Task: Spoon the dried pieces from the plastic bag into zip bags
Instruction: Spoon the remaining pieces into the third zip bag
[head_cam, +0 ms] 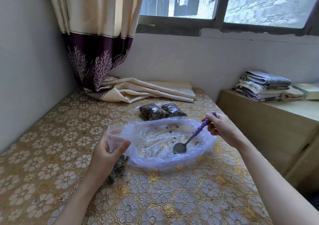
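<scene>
A clear plastic bag lies spread open on the table, holding only a few dark crumbs. My right hand grips a spoon by its purple beaded handle; its metal bowl rests inside the bag. My left hand holds a clear zip bag upright with its mouth open, just left of the plastic bag. Dark dried pieces fill its lower part below my palm. Two filled zip bags lie behind the plastic bag.
The table has a gold floral cover. A cream and purple curtain hangs at the back left, its end bunched on the table. Right of the table stands a wooden cabinet with folded cloths on top.
</scene>
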The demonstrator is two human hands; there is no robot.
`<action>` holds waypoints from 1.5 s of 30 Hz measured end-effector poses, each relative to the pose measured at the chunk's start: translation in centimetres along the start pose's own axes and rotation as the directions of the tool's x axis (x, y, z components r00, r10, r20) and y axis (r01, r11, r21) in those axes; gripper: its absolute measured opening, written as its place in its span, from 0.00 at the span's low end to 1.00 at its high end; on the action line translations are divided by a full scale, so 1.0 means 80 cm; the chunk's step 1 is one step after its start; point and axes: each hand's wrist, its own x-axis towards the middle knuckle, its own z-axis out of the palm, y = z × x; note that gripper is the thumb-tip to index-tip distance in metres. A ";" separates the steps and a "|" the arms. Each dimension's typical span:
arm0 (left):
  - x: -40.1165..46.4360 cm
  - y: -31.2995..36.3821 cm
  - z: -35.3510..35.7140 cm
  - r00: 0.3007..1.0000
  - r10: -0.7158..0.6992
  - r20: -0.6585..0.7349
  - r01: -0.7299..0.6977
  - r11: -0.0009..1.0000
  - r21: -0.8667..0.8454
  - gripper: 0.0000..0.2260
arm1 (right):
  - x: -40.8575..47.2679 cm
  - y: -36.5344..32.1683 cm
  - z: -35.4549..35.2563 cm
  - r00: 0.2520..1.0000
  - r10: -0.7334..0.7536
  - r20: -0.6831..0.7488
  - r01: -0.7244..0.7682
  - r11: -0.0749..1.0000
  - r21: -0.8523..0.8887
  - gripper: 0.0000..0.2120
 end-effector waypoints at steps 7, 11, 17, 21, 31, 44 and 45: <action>-0.001 0.006 0.001 1.000 -0.002 -0.016 0.002 1.000 -0.020 0.35 | -0.006 -0.011 0.021 0.999 -0.033 0.040 0.033 0.999 -0.020 0.11; 0.000 0.008 0.000 1.000 0.001 -0.015 -0.002 0.999 -0.032 0.36 | -0.013 -0.004 0.038 0.997 -0.021 0.069 0.022 0.999 -0.023 0.13; -0.001 0.006 0.000 1.000 -0.003 -0.001 0.003 0.999 -0.042 0.22 | -0.027 0.001 0.061 0.995 0.051 0.086 -0.055 0.997 0.048 0.15; -0.001 0.004 -0.001 1.000 -0.009 -0.009 0.009 1.000 -0.030 0.21 | -0.031 0.002 0.076 0.991 0.109 0.077 -0.118 0.983 0.139 0.14; -0.001 0.004 -0.002 1.000 -0.015 -0.002 0.015 1.000 -0.016 0.21 | -0.032 0.009 0.077 0.982 0.159 0.098 -0.178 0.953 0.245 0.12; -0.002 0.006 0.001 1.000 -0.011 0.010 0.012 0.998 -0.065 0.20 | -0.036 -0.037 0.069 0.999 -0.018 -0.046 0.039 0.859 0.511 0.12; -0.002 0.006 0.001 1.000 -0.009 0.010 0.010 0.998 -0.059 0.21 | -0.037 -0.045 0.072 0.998 -0.043 -0.043 0.060 0.848 0.526 0.12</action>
